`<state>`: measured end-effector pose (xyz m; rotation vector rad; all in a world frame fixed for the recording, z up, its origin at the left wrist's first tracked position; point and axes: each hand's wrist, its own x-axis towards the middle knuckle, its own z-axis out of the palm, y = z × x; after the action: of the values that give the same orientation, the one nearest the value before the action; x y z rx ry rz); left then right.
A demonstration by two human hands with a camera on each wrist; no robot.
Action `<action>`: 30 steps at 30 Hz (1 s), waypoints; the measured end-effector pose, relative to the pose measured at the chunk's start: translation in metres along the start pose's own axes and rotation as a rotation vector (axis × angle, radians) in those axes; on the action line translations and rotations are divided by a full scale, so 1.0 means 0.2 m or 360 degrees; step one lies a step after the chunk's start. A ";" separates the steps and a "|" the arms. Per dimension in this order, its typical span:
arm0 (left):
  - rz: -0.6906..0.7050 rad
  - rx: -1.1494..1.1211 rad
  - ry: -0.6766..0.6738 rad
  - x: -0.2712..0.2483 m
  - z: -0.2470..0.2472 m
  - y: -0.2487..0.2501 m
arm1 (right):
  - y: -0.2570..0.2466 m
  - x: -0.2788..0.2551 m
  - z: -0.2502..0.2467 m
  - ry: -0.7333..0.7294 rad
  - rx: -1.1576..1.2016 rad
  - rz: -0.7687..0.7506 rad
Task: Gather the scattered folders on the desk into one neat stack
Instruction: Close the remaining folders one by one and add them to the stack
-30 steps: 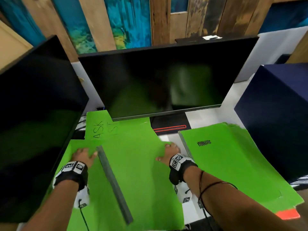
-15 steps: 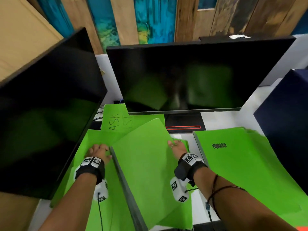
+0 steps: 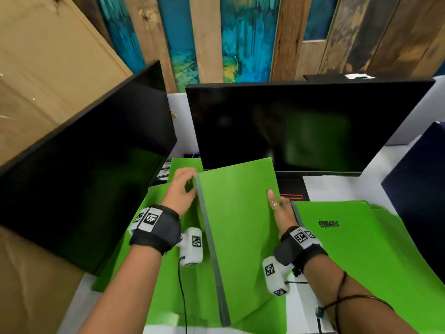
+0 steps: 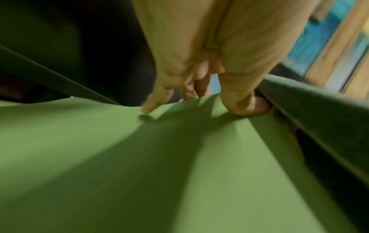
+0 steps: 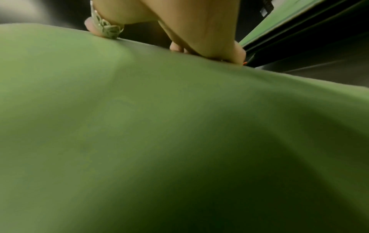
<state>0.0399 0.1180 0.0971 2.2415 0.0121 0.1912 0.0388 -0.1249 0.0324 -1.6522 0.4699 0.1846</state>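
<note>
The green folder [image 3: 238,227] is now lifted and tilted above the worktop [image 3: 337,186], higher than before. The left hand [image 3: 179,192] grips its grey spine, the right hand [image 3: 280,212] pinches its right edge. Beside it lies the folder stack [image 3: 361,249]; behind stands the monitor [image 3: 301,126].

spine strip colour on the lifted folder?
Grey spine strip on the bright green card folder; clearest in head view.

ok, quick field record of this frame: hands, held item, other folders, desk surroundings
left hand: grips spine-side edge of lifted folder
right hand: grips its right edge, thumb on cover
lifted folder: green, grey spine, tilted up off the desk
folders underneath: green, spread flat
right pile: green folders, fanned unevenly
monitors: two, dark
</note>
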 end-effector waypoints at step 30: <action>0.0200 -0.0428 -0.0649 -0.05 0.37 0.55 | -0.14 0.07 -0.68 0.0718 -0.0518 -0.0225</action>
<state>0.0343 -0.0090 0.1356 1.9755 -0.3536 -0.1901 0.0428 -0.2584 0.0714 -2.0477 0.6852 -0.2358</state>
